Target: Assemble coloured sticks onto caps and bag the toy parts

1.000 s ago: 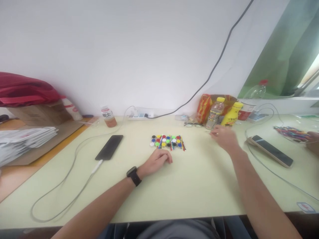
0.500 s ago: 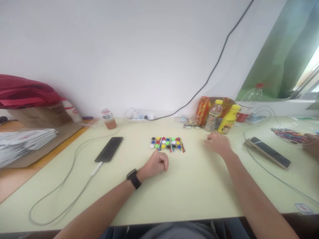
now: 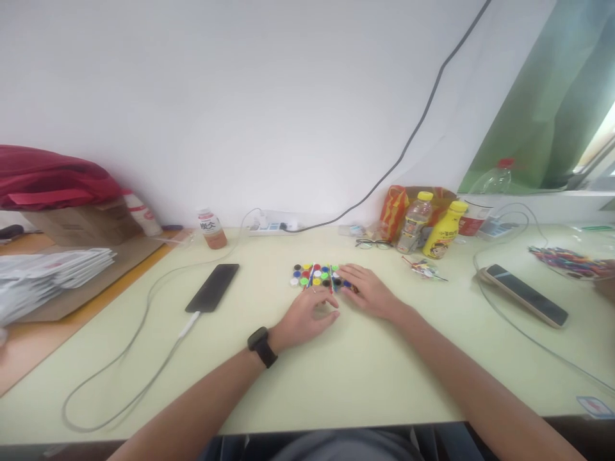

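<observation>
Small round discs (image 3: 306, 274) of several colours lie in rows on the table, with thin coloured sticks (image 3: 331, 276) standing between the groups as dividers. Over the right end of this array rests my right hand (image 3: 369, 293), its fingers stretched out and covering the rightmost discs and sticks. My left hand (image 3: 305, 320), a watch on its wrist, lies at the array's near edge with thumb and fingers apart. Nothing shows in either hand. To the right is a loose pile of thin sticks (image 3: 423, 269).
A phone (image 3: 212, 288) on a charging cable lies left, another phone (image 3: 526, 296) right. Behind stand a drink bottle (image 3: 211, 230), a clear bottle (image 3: 414, 224), a yellow bottle (image 3: 444, 232) and glasses (image 3: 373, 244). A heap of coloured sticks (image 3: 569, 261) sits far right, near another person's hand.
My right hand has moved left from the stick pile onto the array's right end, uncovering the pile. My left hand has opened from a curled shape and shifted slightly right.
</observation>
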Available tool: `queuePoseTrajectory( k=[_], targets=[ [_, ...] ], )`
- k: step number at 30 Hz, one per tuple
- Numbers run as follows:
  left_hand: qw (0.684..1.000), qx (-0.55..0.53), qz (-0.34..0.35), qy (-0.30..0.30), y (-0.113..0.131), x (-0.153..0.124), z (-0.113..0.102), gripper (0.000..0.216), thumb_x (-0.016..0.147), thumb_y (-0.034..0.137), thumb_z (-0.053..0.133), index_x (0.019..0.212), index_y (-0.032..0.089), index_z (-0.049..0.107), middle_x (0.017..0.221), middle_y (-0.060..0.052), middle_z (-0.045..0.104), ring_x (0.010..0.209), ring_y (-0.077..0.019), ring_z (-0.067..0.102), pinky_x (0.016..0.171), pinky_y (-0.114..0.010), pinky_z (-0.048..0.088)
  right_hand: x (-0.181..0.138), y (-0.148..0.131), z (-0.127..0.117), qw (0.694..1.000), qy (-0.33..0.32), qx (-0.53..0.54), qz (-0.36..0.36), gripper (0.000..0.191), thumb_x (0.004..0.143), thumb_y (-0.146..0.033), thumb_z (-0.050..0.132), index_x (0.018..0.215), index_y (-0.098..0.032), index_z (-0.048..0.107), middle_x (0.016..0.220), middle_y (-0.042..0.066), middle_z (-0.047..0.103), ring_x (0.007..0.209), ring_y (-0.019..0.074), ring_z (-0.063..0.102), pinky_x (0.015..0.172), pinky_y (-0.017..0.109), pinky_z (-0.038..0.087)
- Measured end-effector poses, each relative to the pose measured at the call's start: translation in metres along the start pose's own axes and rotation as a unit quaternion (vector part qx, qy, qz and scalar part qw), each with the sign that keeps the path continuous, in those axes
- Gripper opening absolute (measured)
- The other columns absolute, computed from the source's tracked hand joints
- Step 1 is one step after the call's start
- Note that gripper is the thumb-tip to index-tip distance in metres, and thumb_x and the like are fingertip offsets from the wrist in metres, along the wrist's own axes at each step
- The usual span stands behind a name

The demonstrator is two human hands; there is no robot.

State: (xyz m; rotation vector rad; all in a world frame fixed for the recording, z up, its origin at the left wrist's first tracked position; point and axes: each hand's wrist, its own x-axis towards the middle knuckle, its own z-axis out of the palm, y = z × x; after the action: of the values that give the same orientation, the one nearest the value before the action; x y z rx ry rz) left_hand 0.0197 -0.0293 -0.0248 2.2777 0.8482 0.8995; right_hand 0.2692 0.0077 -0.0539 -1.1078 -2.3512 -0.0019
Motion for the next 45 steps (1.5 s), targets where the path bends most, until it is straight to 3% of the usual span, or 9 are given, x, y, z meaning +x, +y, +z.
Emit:
queuePoseTrajectory(
  k=[2, 6, 13, 18, 27, 37, 42, 45],
  targets=[
    [1.000, 0.001, 0.004, -0.017, -0.001, 0.000, 0.001, 0.009, 0.092, 0.027, 0.065, 0.098, 0.022, 0.070, 0.108, -0.008, 0.070, 0.102, -0.0216, 0.062, 0.087, -0.033, 0.050, 0.000, -0.002, 0.003, 1.000, -0.017, 0.008, -0.005, 0.048, 0.105, -0.042, 0.045, 0.150, -0.027, 0.051, 0.153, 0.006, 0.055, 0.145, 0.0283, 0.045, 0.117, 0.051, 0.040],
    [0.999, 0.011, 0.003, -0.041, -0.001, 0.000, 0.002, 0.010, 0.094, 0.025, 0.063, 0.096, 0.021, 0.071, 0.099, -0.007, 0.070, 0.093, -0.0204, 0.062, 0.085, -0.032, 0.051, -0.001, 0.001, 0.003, 0.999, -0.027, 0.016, 0.008, 0.045, 0.105, -0.041, 0.046, 0.147, -0.028, 0.055, 0.148, 0.007, 0.060, 0.144, 0.0290, 0.047, 0.116, 0.053, 0.041],
    [0.999, 0.018, -0.001, -0.049, 0.000, 0.001, 0.002, 0.009, 0.094, 0.023, 0.062, 0.095, 0.020, 0.071, 0.094, -0.005, 0.072, 0.088, -0.0191, 0.062, 0.084, -0.031, 0.051, 0.000, 0.001, 0.002, 0.999, -0.031, 0.019, 0.012, 0.048, 0.105, -0.043, 0.046, 0.150, -0.029, 0.051, 0.154, 0.006, 0.054, 0.145, 0.0289, 0.045, 0.117, 0.052, 0.039],
    [0.998, 0.015, -0.013, -0.055, -0.001, 0.000, 0.002, 0.009, 0.093, 0.024, 0.063, 0.094, 0.021, 0.071, 0.095, -0.005, 0.072, 0.088, -0.0191, 0.063, 0.083, -0.031, 0.051, 0.001, 0.003, 0.004, 0.999, -0.003, 0.011, 0.032, 0.042, 0.105, -0.043, 0.046, 0.140, -0.027, 0.060, 0.147, 0.007, 0.061, 0.140, 0.0290, 0.050, 0.115, 0.053, 0.039],
    [0.998, 0.006, -0.017, -0.056, -0.003, 0.001, 0.004, 0.009, 0.092, 0.023, 0.064, 0.093, 0.020, 0.072, 0.093, -0.006, 0.072, 0.087, -0.0196, 0.063, 0.081, -0.031, 0.053, 0.016, 0.010, 0.015, 0.999, -0.007, 0.008, 0.041, 0.051, 0.105, -0.044, 0.043, 0.153, -0.026, 0.047, 0.154, 0.008, 0.054, 0.146, 0.0303, 0.043, 0.120, 0.056, 0.031],
    [0.998, -0.009, -0.023, -0.049, -0.002, 0.000, 0.005, 0.009, 0.092, 0.023, 0.063, 0.093, 0.020, 0.072, 0.093, -0.006, 0.072, 0.086, -0.0196, 0.063, 0.079, -0.031, 0.053, 0.019, 0.022, 0.022, 0.998, 0.022, 0.048, 0.043, 0.039, 0.100, -0.027, 0.046, 0.137, -0.025, 0.060, 0.137, 0.008, 0.067, 0.129, 0.0253, 0.058, 0.111, 0.047, 0.045],
    [0.999, -0.003, -0.022, -0.045, 0.000, 0.001, 0.004, 0.009, 0.093, 0.022, 0.062, 0.093, 0.021, 0.071, 0.094, -0.006, 0.073, 0.088, -0.0195, 0.063, 0.081, -0.031, 0.052, 0.018, 0.023, 0.024, 0.998, 0.019, 0.035, 0.038, 0.043, 0.100, -0.028, 0.045, 0.142, -0.025, 0.056, 0.144, 0.008, 0.063, 0.135, 0.0275, 0.053, 0.114, 0.049, 0.042],
    [0.999, 0.000, -0.015, -0.040, 0.000, 0.001, 0.003, 0.009, 0.093, 0.021, 0.062, 0.093, 0.021, 0.071, 0.096, -0.006, 0.073, 0.090, -0.0199, 0.062, 0.082, -0.032, 0.051, 0.017, 0.025, 0.024, 0.998, 0.022, 0.045, 0.040, 0.040, 0.099, -0.025, 0.044, 0.135, -0.026, 0.062, 0.139, 0.008, 0.066, 0.132, 0.0268, 0.056, 0.113, 0.048, 0.042]
  ],
)
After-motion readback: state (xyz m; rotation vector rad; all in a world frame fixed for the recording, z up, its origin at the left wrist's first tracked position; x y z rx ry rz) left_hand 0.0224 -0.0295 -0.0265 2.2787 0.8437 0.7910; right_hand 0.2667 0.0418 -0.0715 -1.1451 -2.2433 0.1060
